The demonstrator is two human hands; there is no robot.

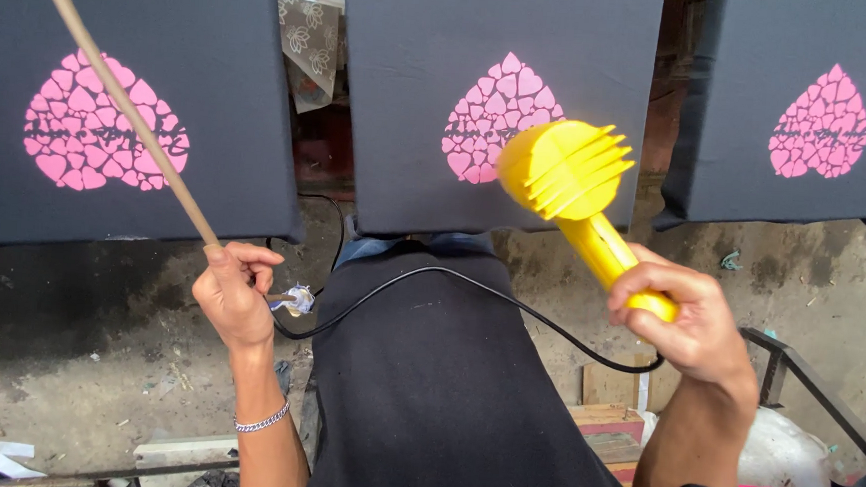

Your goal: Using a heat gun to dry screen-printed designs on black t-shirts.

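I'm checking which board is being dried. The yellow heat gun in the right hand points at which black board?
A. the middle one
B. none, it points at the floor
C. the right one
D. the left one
A: the heat gun, held in the right hand, has its nozzle right in front of the pink heart on the middle board.

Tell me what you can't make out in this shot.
- Head view: the stick in the left hand is cut off by the top edge.
- The cord end is hidden behind the right hand.
- The nozzle opening of the yellow heat gun faces away.
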